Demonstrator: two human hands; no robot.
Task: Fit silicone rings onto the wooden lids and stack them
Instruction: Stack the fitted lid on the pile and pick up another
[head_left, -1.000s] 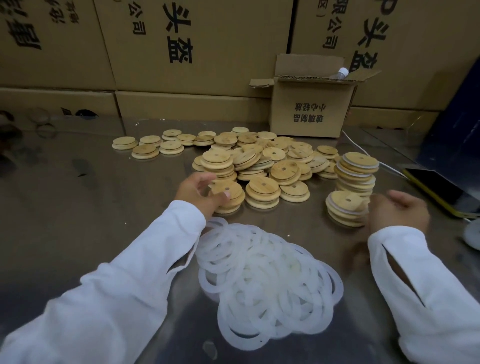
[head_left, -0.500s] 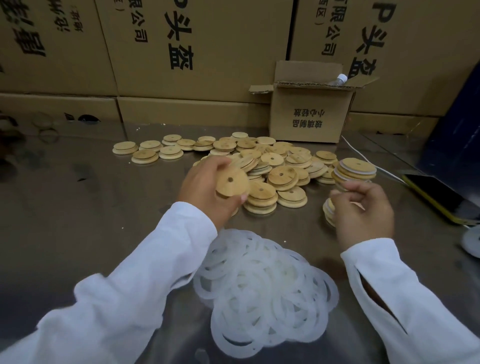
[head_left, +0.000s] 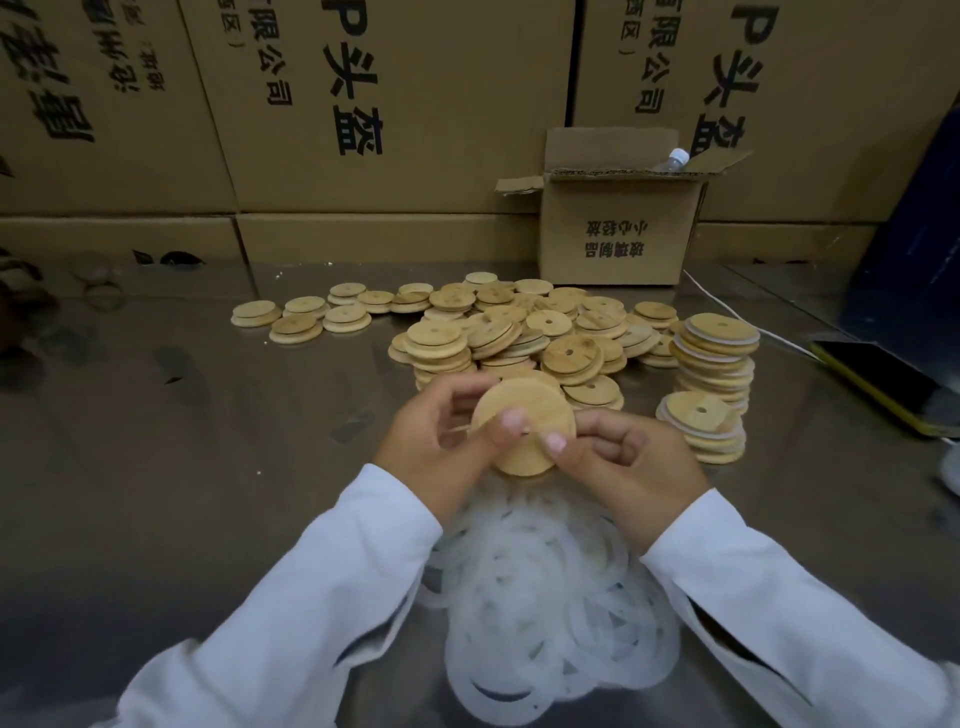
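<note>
A wooden lid (head_left: 530, 397) is being held up in the middle of the frame, just above the pile of white rings (head_left: 545, 597). The left hand (head_left: 431, 452) and right hand (head_left: 628, 467) are both pinching it, thumbs pressing its face.

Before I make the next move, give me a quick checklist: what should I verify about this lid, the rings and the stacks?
1. Grip on the wooden lid, left hand and right hand: ok.
2. Ring seated on that lid: cannot tell; its rim is partly covered.
3. Supply of silicone rings, piled just below the hands: ok.
4. Top of the short stack free for the next lid: ok.
5. The tall stack standing: ok, though uneven.
</note>
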